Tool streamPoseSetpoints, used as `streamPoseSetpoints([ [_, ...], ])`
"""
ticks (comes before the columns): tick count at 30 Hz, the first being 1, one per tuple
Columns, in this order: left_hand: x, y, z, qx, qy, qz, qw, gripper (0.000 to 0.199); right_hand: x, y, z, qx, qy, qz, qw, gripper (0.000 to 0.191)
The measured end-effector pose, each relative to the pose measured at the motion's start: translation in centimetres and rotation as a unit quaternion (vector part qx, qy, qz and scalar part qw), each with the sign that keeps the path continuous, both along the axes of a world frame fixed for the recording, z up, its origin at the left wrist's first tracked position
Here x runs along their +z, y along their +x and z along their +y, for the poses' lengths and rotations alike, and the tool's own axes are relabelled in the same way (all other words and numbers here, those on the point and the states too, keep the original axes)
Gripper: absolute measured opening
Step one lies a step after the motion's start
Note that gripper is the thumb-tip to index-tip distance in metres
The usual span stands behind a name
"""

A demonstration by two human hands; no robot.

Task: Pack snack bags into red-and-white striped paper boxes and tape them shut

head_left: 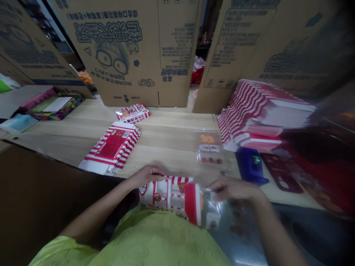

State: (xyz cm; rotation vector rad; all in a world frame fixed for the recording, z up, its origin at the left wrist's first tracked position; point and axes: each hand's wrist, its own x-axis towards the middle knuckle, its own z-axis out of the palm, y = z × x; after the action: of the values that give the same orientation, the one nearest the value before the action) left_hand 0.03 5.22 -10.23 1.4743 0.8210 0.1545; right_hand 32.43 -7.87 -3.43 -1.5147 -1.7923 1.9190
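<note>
left hand (146,176) on striped carton (169,197) — right hand (234,188) on blurred bag (213,210)

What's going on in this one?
A person's left hand holds a red-and-white striped carton, while the right hand grips a clear plastic bag at the carton's end. On the wooden table lie a stack of flat striped cartons, a taller stack, another clear bag and a blue tape dispenser.

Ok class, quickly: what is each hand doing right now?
Left hand: closed, holding the red-and-white striped paper box.
Right hand: closed, pinching a clear plastic bag.
</note>
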Motion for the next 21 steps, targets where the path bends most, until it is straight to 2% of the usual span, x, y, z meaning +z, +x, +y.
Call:
streamPoseSetpoints([
  [6,0.2,0.3,0.5,-0.021,0.032,0.011,0.999,0.027,-0.1,-1.9,2.7,0.044,0.029,-0.008,0.999,0.022],
  [12,0.1,-0.5,0.9,-0.059,0.074,0.006,0.996,0.030,-0.4,-2.0,3.2,0.056,-0.003,0.033,0.998,0.027],
  [17,0.0,0.0,0.9,-0.080,0.122,0.000,0.989,0.030,-0.6,-4.3,4.2,0.094,0.073,0.022,0.993,0.015],
  [19,-0.1,0.1,0.9,-0.067,0.113,0.000,0.991,0.031,-0.7,-4.8,4.5,0.078,0.098,0.042,0.991,0.015],
  [21,-0.3,-0.1,0.9,-0.052,0.097,0.000,0.994,0.031,-0.7,-4.3,4.4,0.021,0.114,0.029,0.993,0.019],
])
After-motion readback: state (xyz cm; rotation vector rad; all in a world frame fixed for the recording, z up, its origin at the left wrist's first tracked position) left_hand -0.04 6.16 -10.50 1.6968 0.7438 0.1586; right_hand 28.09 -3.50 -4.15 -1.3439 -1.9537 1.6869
